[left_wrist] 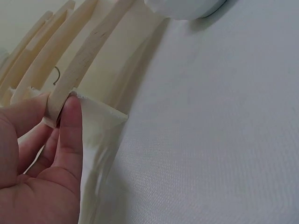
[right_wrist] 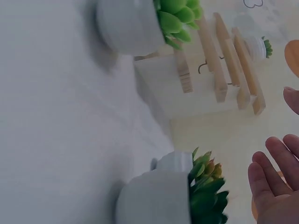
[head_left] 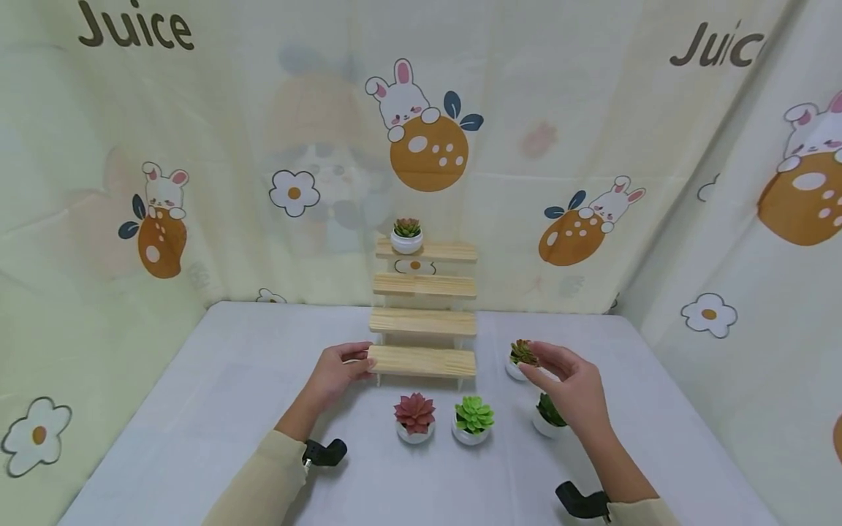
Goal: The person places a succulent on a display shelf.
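Observation:
My left hand (head_left: 337, 372) pinches the left end of the lowest board on a tiered wooden shelf stand (head_left: 421, 361); the left wrist view shows thumb and fingers on the two faces of that board (left_wrist: 86, 56). My right hand (head_left: 579, 387) hovers with parted fingers beside a brownish-green potted succulent (head_left: 522, 352). Nothing lies between those fingers in the right wrist view. Below that hand stands a dark green succulent (head_left: 549, 413) in a white pot, partly hidden by the hand. A small potted succulent (head_left: 407, 232) sits at the left of the top board.
In front of the stand are a red succulent (head_left: 415, 416) and a bright green succulent (head_left: 473, 418), both in white pots. A white cloth covers the table (head_left: 217, 387). Behind it hangs a patterned curtain (head_left: 506, 241), with more curtain along both sides.

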Available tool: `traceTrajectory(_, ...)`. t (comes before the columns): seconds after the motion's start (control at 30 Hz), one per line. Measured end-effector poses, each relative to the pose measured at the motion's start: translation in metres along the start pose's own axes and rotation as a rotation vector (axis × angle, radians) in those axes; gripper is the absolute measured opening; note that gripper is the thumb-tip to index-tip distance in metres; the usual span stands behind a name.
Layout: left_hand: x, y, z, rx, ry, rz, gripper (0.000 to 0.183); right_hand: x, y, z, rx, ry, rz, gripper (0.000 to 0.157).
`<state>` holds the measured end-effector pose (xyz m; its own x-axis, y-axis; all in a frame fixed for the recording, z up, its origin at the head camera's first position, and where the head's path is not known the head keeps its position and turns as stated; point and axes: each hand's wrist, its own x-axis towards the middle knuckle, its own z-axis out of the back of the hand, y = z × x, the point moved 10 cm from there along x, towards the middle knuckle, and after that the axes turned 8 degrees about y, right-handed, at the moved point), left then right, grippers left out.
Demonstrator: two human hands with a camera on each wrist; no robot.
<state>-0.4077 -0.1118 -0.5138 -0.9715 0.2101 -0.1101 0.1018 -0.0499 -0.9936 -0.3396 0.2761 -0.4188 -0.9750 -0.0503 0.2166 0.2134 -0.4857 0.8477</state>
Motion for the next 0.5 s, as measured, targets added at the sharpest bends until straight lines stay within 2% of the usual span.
traceTrajectory(0.07, 0.0, 0.0, -0.001, 0.008, 0.002, 0.0, 0.04, -0.008, -0.005, 0.003, -0.03, -0.02, -0.017, 0.053)
traceTrajectory(0.27, 0.0, 0.001, -0.002, -0.066, 0.017, -0.03, 0.038, -0.032, -0.021, 0.012, -0.137, -0.101, -0.059, 0.052)
traceTrajectory(0.37, 0.0, 0.0, -0.003, -0.071, 0.021, -0.045, 0.038, -0.042, -0.029, 0.015, -0.192, -0.145, -0.079, 0.055)
traceTrajectory(0.5, 0.0, 0.0, -0.002, -0.063, 0.016, -0.04, 0.038, -0.049, -0.04, 0.015, -0.227, -0.156, -0.111, 0.062)
